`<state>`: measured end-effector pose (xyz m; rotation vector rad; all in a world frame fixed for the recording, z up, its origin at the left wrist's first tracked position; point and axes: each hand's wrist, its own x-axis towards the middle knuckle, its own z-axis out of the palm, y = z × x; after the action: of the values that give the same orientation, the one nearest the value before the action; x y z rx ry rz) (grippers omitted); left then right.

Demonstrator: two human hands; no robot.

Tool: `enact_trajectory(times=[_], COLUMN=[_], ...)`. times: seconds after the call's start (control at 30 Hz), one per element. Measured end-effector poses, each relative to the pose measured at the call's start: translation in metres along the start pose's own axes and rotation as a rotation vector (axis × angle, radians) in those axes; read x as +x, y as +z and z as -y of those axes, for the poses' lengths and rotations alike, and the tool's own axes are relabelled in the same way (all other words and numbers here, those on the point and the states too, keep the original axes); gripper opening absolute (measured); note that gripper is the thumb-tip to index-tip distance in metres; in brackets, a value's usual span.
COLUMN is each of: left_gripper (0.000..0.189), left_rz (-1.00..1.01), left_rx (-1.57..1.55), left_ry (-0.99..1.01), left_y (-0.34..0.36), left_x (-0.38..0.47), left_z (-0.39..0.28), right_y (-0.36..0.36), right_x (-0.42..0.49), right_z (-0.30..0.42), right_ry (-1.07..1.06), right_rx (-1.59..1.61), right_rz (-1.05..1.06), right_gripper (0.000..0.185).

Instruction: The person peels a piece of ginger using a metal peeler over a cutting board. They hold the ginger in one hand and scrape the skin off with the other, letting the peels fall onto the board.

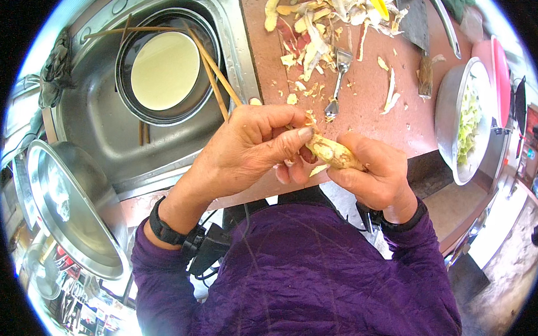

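A knobbly, pale yellow piece of root that looks like ginger [334, 153] is held between my hands, over the counter's front edge. My left hand [269, 146] pinches its left end between thumb and fingers. My right hand [373, 171] grips the other end. Just beyond them on the counter lies a metal peeler-like tool [338, 84], its near end close to small scraps. A heap of vegetable peelings [313, 36] lies farther back, with a yellow-handled tool [379, 6] on it. The cleaver [418, 26] rests to the right, its wooden handle towards me.
At left, a steel sink [98, 104] holds a dark pot [121, 78] of pale liquid with chopsticks [219, 77] across it. A large steel basin [78, 223] stands nearer. A metal bowl of chopped greens [444, 116] and a pink container [501, 83] stand at right.
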<state>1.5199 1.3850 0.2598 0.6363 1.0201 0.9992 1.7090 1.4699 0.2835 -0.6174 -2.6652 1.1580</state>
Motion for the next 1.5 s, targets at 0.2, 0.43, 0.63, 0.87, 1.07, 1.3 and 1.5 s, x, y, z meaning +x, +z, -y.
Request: enact_trajectory(times=[0.2, 0.43, 0.63, 0.87, 1.07, 1.3, 1.5], left_gripper=[0.017, 0.02, 0.024, 0.025, 0.026, 0.025, 0.025], left_rz=[0.048, -0.004, 0.053, 0.011, 0.023, -0.01, -0.003], left_rx=[0.007, 0.07, -0.033, 0.112, -0.136, 0.063, -0.039], left_ry=[-0.117, -0.085, -0.078, -0.057, -0.067, 0.028, -0.033], left_y=[0.003, 0.002, -0.004, 0.002, -0.008, -0.003, -0.007], left_x=[0.0, -0.001, 0.003, 0.003, 0.005, 0.004, 0.005], left_z=[-0.004, 0.005, 0.007, 0.011, 0.017, 0.017, 0.015], right_y=[0.006, 0.009, 0.009, 0.012, 0.018, 0.017, 0.018], right_x=[0.007, 0.009, 0.009, 0.008, 0.009, 0.012, 0.013], right_z=[-0.008, -0.013, -0.014, -0.016, -0.025, -0.026, -0.025], right_ry=[-0.413, -0.41, -0.381, -0.328, -0.283, -0.287, -0.362], right_rx=[-0.411, -0.361, -0.403, -0.444, -0.23, -0.241, -0.391], right_rz=[-0.01, 0.037, 0.055, 0.076, 0.015, -0.003, -0.02], right_gripper=[0.015, 0.013, 0.01, 0.008, 0.009, 0.009, 0.01])
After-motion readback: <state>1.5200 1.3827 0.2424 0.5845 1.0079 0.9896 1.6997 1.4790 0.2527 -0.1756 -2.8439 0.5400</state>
